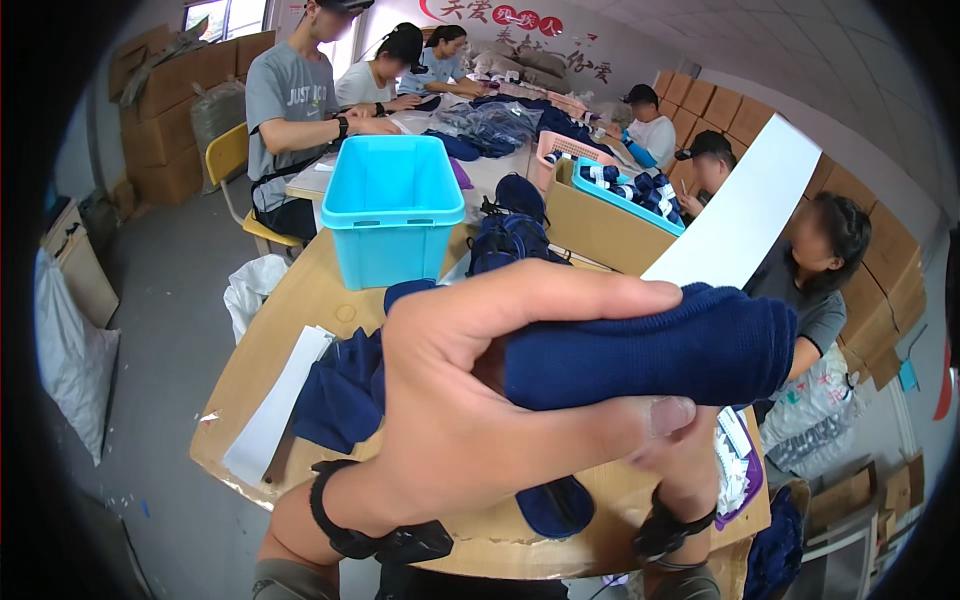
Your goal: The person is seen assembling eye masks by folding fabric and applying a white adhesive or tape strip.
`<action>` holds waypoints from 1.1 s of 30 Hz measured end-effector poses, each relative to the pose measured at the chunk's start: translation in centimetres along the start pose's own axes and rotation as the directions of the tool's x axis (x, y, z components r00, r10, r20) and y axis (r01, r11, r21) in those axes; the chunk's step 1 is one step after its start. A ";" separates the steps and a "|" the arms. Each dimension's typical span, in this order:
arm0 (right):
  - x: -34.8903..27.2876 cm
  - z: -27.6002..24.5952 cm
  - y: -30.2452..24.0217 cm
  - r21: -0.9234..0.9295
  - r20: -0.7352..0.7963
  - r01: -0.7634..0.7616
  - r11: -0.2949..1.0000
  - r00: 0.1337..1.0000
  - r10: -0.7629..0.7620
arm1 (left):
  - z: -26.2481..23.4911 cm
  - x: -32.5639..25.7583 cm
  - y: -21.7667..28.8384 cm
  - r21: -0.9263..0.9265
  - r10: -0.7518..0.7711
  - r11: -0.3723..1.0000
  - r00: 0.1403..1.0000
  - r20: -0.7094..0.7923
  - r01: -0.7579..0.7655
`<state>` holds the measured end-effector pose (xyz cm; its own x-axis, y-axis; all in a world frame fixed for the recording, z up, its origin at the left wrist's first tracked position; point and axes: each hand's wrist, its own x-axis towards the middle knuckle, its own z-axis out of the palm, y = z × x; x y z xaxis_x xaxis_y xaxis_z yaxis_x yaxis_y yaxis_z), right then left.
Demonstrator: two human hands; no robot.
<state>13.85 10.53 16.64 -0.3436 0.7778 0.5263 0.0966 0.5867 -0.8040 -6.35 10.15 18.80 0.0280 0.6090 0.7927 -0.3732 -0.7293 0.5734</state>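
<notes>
Close in front of me, my left hand is wrapped round a thick roll of navy knitted fabric, fingers along the top and thumb along the lower side. A white strip rises behind the roll toward the upper right; I cannot see what holds it. My right hand is mostly hidden behind the left thumb and the roll, so its fingers do not show. Below lies a rounded navy fabric piece on the table. Left of my left hand are crumpled navy fabric and a long white strip.
An open blue bin stands on the wooden table. Beyond are piled navy fabric pieces and a cardboard box under a blue tray of labelled navy rolls. A purple basket holds white slips. Several people sit or stand around.
</notes>
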 end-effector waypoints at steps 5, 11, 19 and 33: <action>0.3 3.8 -0.4 0.077 0.198 -0.089 0.993 0.978 0.073 | 1.0 -0.2 -0.7 -0.038 -0.047 0.998 0.999 -0.015 0.047; 0.0 4.8 0.7 0.104 0.064 0.117 0.988 0.990 -0.124 | 1.0 -0.7 -0.7 -0.031 -0.105 0.994 0.994 -0.038 0.104; -0.8 4.2 1.4 0.155 -0.148 0.182 0.971 0.976 -0.160 | 1.7 -0.4 -0.5 0.011 0.055 0.998 0.998 0.015 -0.056; -1.5 4.2 3.8 0.259 -0.408 0.300 0.918 0.896 -0.177 | 1.7 -1.1 -0.8 0.004 -0.041 0.999 0.999 -0.017 0.042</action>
<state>10.79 10.62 11.60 0.0558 0.6845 0.7269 -0.2566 0.7134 -0.6521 -4.48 9.57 17.84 0.0272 0.6440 0.7645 -0.3684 -0.7045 0.6066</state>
